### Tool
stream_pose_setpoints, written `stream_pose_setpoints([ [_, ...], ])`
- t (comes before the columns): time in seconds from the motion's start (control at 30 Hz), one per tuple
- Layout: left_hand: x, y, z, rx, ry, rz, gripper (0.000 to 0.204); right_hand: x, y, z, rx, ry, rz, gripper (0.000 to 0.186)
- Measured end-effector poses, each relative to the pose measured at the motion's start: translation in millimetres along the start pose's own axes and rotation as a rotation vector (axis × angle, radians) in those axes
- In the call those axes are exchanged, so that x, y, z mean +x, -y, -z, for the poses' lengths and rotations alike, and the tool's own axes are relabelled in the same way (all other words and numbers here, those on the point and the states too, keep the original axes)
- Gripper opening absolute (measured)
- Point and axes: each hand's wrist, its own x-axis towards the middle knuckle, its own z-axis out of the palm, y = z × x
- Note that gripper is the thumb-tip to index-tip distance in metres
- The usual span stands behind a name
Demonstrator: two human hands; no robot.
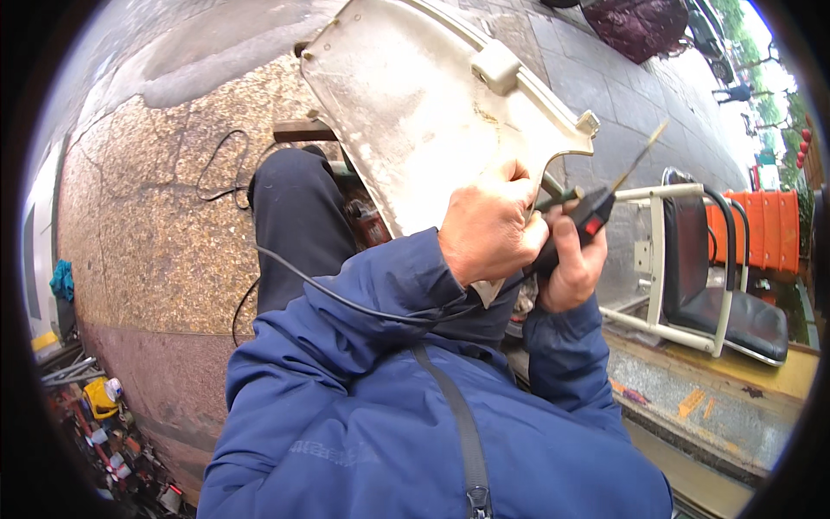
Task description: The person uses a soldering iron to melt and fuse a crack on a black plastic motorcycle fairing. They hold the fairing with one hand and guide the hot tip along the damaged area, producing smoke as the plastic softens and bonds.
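A large, dirty white plastic panel point(406, 95) lies tilted over my lap, with a raised rim and a small block along its far right edge. My left hand point(488, 225) is closed over the narrow near end of the panel; what its fingers grip is hidden. Just right of it, my right hand point(575, 268) is wrapped round a black corded hand tool, like a soldering iron point(588, 216), with a red switch and a long thin tip pointing up and away from the panel. Its black cable point(346, 303) runs across my left forearm.
A black-seated metal chair point(692, 259) stands at the right, with an orange plastic barrier point(769, 229) behind it. Mixed tools and parts point(112, 441) crowd the lower left. A thin black cord point(216, 177) lies looped on the rough paving. A dark red cover point(635, 26) is at the far right.
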Motion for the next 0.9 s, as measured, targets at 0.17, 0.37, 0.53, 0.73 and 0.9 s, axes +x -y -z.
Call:
stream_pose_setpoints([
  [0.17, -9, 6, -12, 0.007, 0.108, 0.085, 0.008, 18, 0, -8, -0.115, -0.016, -0.07, 0.029],
  [0.37, -16, 7, -9, -0.049, 0.156, 0.161, 0.011, 29, 8, -10, -0.193, 0.037, -0.034, 0.029],
  [0.53, -40, -1, 2, -0.128, 0.165, 0.167, 0.036, 29, 10, -9, -0.31, 0.059, -0.072, 0.03],
  [0.73, -59, 3, 10, -0.147, 0.329, 0.165, 0.047, 24, 2, -1, -0.548, 0.03, -0.128, 0.03],
  [0.9, -72, 6, 17, -0.171, 0.386, 0.132, 0.047, 19, -8, 6, -0.629, 0.031, -0.202, 0.03],
])
